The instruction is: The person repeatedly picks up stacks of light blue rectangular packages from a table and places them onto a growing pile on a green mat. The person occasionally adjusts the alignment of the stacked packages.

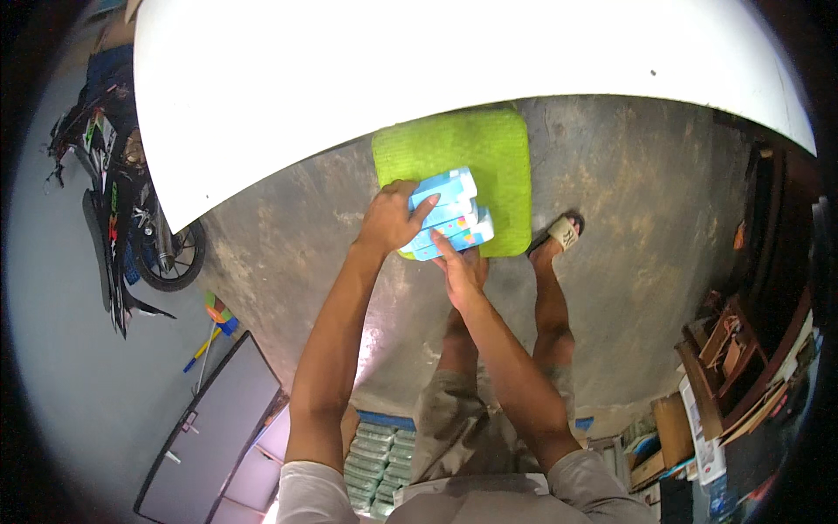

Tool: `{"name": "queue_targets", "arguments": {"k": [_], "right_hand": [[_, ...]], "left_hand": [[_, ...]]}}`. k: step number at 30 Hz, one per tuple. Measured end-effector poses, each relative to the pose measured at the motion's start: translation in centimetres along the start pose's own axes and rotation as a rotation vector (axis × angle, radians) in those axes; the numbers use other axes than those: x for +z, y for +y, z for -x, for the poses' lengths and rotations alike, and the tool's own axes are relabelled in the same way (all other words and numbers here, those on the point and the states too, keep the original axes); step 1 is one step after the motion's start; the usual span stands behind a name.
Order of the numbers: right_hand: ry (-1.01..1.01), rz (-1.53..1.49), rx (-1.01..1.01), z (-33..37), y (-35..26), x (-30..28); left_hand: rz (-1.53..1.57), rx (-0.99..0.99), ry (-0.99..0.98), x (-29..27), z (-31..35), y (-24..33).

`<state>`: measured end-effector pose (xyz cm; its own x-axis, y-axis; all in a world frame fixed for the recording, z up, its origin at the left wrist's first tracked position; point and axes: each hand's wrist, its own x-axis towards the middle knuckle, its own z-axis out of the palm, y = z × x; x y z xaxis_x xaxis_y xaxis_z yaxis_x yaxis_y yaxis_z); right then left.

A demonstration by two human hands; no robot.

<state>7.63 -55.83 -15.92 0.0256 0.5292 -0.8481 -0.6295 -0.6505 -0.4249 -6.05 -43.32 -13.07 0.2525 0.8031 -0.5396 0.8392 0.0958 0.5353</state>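
Several small light-blue cartons with white ends are bunched together in front of me. My left hand grips the bunch from its left side, the thumb lying across the top carton. From below, my right hand is closed on the lower cartons, its thumb pressed along their near side. The cartons are held in the air over a bright green mat, just short of the white tabletop. My fingers hide part of their left ends and undersides.
A large white tabletop spans the far side. A motorbike stands at the left. Nearer, a grey board leans by wrapped green packs. Wooden pieces and clutter line the right. My sandaled foot is beside the mat.
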Motion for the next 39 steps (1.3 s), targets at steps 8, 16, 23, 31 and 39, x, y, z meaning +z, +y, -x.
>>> {"name": "queue_targets", "arguments": {"k": [8,16,23,31,39], "right_hand": [[0.065,0.078,-0.315,2.6,-1.8,-1.3],[0.207,1.073,-0.623,4.4,-4.6,-3.1],[0.074,1.078,-0.717,2.0,-6.0,-4.7],[0.070,0.994,-0.684,0.6,-5.7,-4.9],[0.080,0.887,-0.762,10.6,-10.4,-8.0]], "left_hand": [[0.808,-0.273,0.225,3.3,6.1,0.7],[0.337,-0.183,0.399,6.3,8.3,3.7],[0.457,-0.200,0.342,7.2,6.9,2.3],[0.561,-0.277,0.326,8.1,6.3,1.5],[0.540,-0.127,0.288,4.3,12.3,11.2]]}}
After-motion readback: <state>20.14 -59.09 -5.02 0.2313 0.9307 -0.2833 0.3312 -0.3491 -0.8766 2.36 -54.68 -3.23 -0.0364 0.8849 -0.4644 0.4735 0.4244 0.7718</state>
